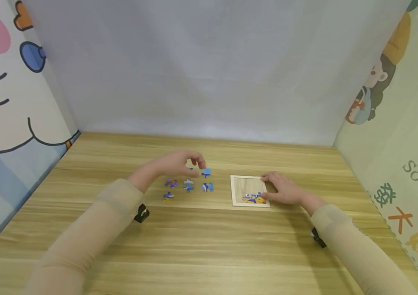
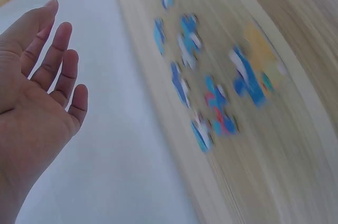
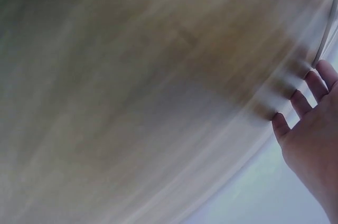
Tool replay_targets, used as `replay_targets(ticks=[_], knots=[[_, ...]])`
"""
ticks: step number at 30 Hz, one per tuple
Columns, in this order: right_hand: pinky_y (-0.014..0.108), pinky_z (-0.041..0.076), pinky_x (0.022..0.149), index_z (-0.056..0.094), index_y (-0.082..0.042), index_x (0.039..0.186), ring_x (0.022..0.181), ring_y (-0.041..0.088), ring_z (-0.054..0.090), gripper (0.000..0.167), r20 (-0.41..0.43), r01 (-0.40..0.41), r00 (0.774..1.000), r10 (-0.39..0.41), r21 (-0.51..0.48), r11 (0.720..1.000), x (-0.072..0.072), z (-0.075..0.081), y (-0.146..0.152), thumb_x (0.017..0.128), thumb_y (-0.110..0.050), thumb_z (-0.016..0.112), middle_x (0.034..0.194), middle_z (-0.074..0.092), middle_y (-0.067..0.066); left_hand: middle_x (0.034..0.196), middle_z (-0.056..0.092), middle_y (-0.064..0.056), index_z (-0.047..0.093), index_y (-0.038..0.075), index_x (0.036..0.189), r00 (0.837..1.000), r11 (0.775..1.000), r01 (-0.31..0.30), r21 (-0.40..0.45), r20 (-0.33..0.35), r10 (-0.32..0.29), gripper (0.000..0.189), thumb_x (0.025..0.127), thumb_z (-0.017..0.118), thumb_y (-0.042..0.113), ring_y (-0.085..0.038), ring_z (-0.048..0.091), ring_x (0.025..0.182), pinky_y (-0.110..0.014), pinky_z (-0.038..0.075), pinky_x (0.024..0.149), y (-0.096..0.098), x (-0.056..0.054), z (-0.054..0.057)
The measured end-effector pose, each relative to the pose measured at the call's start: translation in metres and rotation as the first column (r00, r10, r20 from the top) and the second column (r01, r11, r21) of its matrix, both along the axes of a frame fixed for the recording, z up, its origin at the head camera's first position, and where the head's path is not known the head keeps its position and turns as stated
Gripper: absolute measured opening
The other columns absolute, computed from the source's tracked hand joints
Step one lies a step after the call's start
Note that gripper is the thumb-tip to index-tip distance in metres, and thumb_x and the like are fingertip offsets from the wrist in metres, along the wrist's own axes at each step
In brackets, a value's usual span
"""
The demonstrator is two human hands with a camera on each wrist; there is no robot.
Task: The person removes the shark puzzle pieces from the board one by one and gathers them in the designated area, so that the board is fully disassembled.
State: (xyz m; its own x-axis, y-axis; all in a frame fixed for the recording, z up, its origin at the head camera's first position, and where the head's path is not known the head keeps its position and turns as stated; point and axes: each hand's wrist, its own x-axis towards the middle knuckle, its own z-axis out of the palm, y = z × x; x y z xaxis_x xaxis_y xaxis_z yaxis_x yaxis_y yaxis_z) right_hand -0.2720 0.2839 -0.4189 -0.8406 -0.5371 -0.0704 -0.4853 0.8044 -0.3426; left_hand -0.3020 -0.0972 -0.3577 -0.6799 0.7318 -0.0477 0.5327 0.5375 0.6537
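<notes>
My left hand (image 1: 177, 163) hovers over loose jigsaw pieces left of the middle of the table. In the left wrist view its fingers (image 2: 55, 63) are loosely bent, with nothing between them. Several blue, white and red jigsaw pieces (image 1: 188, 187) lie spread beneath and beside it; a blue piece (image 1: 206, 172) is close to the fingertips. To the right lies a square wooden puzzle tray (image 1: 232, 192) with joined, colourful pieces (image 1: 253, 200) in its lower right corner. My right hand (image 1: 285, 190) rests at the tray's right edge, its thumb by those pieces and its fingers near the upper corner.
The wood-grain table (image 1: 209, 250) runs back to a pale curtain (image 1: 209, 73). Printed panels stand on both sides, a cartoon one (image 1: 10, 82) at left and a green one (image 1: 396, 155) at right. Black devices (image 1: 142, 213) sit at both wrists.
</notes>
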Motion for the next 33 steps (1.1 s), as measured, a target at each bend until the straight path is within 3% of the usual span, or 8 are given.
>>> replay_targets(ticks=[3, 6, 11, 16, 24, 29, 33], knots=[[0.061, 0.024, 0.106, 0.045, 0.001, 0.133, 0.131, 0.043, 0.034, 0.061, -0.001, -0.012, 1.000, 0.012, -0.005, 1.000, 0.000, 0.001, 0.000, 0.089, -0.037, 0.061, 0.140, 0.042, 0.021, 0.110, 0.061, 0.005, 0.061, 0.022, 0.106, 1.000, 1.000, 0.026, 0.005, -0.016, -0.026, 0.021, 0.087, 0.068, 0.025, -0.024, 0.049, 0.113, -0.046, 0.040, 0.098, 0.017, -0.001, 0.002], [0.060, 0.025, 0.106, 0.044, 0.002, 0.133, 0.131, 0.042, 0.034, 0.061, -0.002, -0.023, 1.000, 0.023, 0.000, 1.000, 0.000, 0.000, 0.001, 0.089, -0.036, 0.061, 0.140, 0.042, 0.022, 0.110, 0.062, 0.003, 0.062, 0.019, 0.106, 0.998, 0.998, 0.055, 0.029, -0.019, -0.054, 0.022, 0.086, 0.069, 0.022, -0.027, 0.050, 0.114, -0.046, 0.039, 0.099, 0.033, -0.004, 0.000], [0.059, 0.024, 0.107, 0.043, 0.002, 0.134, 0.132, 0.042, 0.033, 0.061, -0.001, -0.031, 1.000, 0.031, 0.005, 1.000, -0.001, 0.000, 0.003, 0.089, -0.036, 0.062, 0.141, 0.041, 0.022, 0.114, 0.062, -0.009, 0.062, 0.009, 0.108, 0.996, 0.994, 0.093, 0.064, -0.006, -0.093, 0.025, 0.085, 0.070, 0.015, -0.031, 0.049, 0.115, -0.046, 0.037, 0.101, 0.059, -0.008, -0.011], [0.061, 0.023, 0.106, 0.043, 0.001, 0.135, 0.133, 0.043, 0.031, 0.062, 0.016, -0.021, 1.000, 0.021, 0.000, 1.000, -0.001, 0.001, 0.004, 0.090, -0.038, 0.061, 0.142, 0.040, 0.022, 0.113, 0.063, -0.005, 0.063, 0.004, 0.110, 0.992, 0.990, 0.127, 0.070, -0.033, -0.125, 0.028, 0.084, 0.071, 0.010, -0.026, 0.052, 0.114, -0.043, 0.038, 0.102, 0.086, -0.010, -0.023], [0.061, 0.024, 0.106, 0.043, -0.001, 0.135, 0.133, 0.041, 0.032, 0.063, 0.020, -0.013, 1.000, 0.013, 0.005, 1.000, -0.003, -0.001, 0.005, 0.089, -0.040, 0.061, 0.143, 0.040, 0.020, 0.117, 0.062, 0.001, 0.065, 0.012, 0.111, 0.988, 0.990, 0.140, 0.019, -0.067, -0.139, 0.030, 0.082, 0.073, 0.014, -0.017, 0.050, 0.118, -0.035, 0.038, 0.103, 0.118, -0.012, -0.041], [0.060, 0.021, 0.107, 0.041, -0.002, 0.136, 0.134, 0.040, 0.031, 0.064, 0.041, -0.012, 0.999, 0.012, 0.003, 1.000, -0.001, -0.001, 0.005, 0.090, -0.040, 0.061, 0.144, 0.038, 0.019, 0.122, 0.060, 0.002, 0.065, 0.015, 0.115, 0.986, 0.986, 0.158, -0.054, -0.040, -0.160, 0.036, 0.081, 0.075, 0.019, -0.017, 0.047, 0.119, -0.036, 0.036, 0.103, 0.128, -0.008, -0.047], [0.061, 0.020, 0.107, 0.041, -0.003, 0.137, 0.134, 0.040, 0.030, 0.063, 0.046, -0.008, 0.999, 0.008, 0.005, 1.000, 0.000, 0.000, 0.004, 0.090, -0.040, 0.061, 0.144, 0.038, 0.019, 0.121, 0.060, 0.004, 0.066, 0.019, 0.113, 0.981, 0.977, 0.173, -0.125, -0.064, -0.182, 0.037, 0.078, 0.077, 0.023, -0.015, 0.048, 0.117, -0.038, 0.034, 0.104, 0.133, -0.006, -0.052]])
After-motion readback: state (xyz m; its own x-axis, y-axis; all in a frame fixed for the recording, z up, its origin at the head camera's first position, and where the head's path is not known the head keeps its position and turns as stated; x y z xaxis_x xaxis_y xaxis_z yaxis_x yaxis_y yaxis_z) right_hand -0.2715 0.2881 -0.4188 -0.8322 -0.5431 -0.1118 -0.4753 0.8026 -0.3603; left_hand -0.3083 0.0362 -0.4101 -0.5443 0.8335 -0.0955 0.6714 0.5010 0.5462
